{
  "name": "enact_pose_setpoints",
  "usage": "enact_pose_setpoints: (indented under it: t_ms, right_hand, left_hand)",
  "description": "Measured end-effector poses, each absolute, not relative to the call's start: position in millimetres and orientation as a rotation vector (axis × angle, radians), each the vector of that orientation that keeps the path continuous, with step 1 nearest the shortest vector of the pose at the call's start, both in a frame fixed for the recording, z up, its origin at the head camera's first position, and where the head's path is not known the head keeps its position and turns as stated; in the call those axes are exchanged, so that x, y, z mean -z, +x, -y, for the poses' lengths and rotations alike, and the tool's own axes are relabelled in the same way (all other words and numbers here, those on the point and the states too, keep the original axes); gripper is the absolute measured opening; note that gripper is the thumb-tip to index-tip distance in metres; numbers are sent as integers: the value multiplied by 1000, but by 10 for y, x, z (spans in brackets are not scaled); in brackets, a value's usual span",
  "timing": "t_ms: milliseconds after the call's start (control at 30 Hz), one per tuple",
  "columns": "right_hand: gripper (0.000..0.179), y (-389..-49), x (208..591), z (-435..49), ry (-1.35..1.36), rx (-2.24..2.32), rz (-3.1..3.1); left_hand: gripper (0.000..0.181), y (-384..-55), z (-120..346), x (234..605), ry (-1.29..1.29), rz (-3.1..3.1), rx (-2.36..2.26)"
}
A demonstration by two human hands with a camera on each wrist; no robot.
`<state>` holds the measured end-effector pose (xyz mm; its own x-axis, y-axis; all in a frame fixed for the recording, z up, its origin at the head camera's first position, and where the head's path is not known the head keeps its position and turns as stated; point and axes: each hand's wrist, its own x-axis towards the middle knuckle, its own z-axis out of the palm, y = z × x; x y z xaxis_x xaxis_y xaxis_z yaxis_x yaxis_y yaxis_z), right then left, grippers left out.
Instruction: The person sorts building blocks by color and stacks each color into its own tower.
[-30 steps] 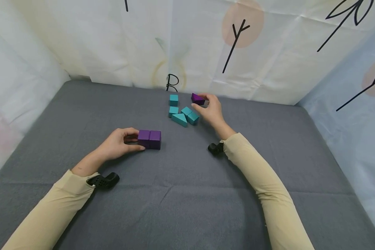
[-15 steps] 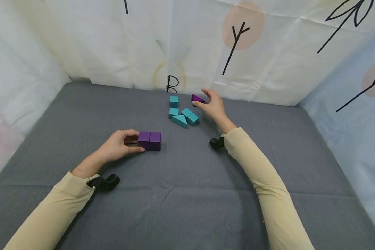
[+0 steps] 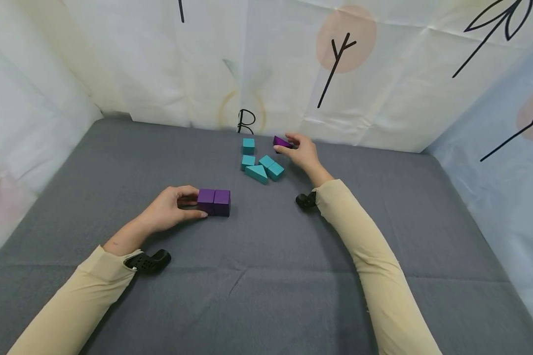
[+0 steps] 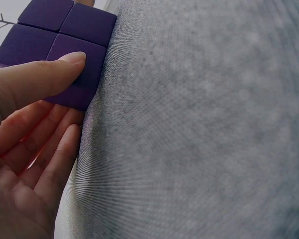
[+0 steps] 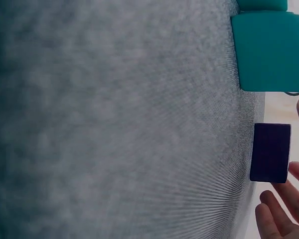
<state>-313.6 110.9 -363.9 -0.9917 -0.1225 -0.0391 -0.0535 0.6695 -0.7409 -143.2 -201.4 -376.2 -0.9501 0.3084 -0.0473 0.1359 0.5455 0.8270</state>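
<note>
at the left hand, purple cube pair, lengthwise left-to-right

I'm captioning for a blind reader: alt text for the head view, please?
A person's left hand pinches side-by-side purple blocks on gray cloth; farther off, the right hand is at a purple wedge beside teal blocks.

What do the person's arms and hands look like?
The left sleeve and right sleeve are long, plain and pale yellowish beige. A curved black piece with little holes pokes out at the left; another black piece at the right. The left hand and right hand wear no gloves.
</note>
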Motion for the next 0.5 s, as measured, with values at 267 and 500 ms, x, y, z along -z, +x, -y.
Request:
enact_pose_setpoints:
  t_ms: [267,500]
  right_hand:
    - [58,-3158,3656,-1104,-128,1229,-2799]
    - [54,-3192,3663,-1097,-122,1139,-2831]
  left_hand:
    - [42,-1424,2010,3758,362,-2587,-1364]
    - [42,-1428,2010,3759,366,-2587,-1372]
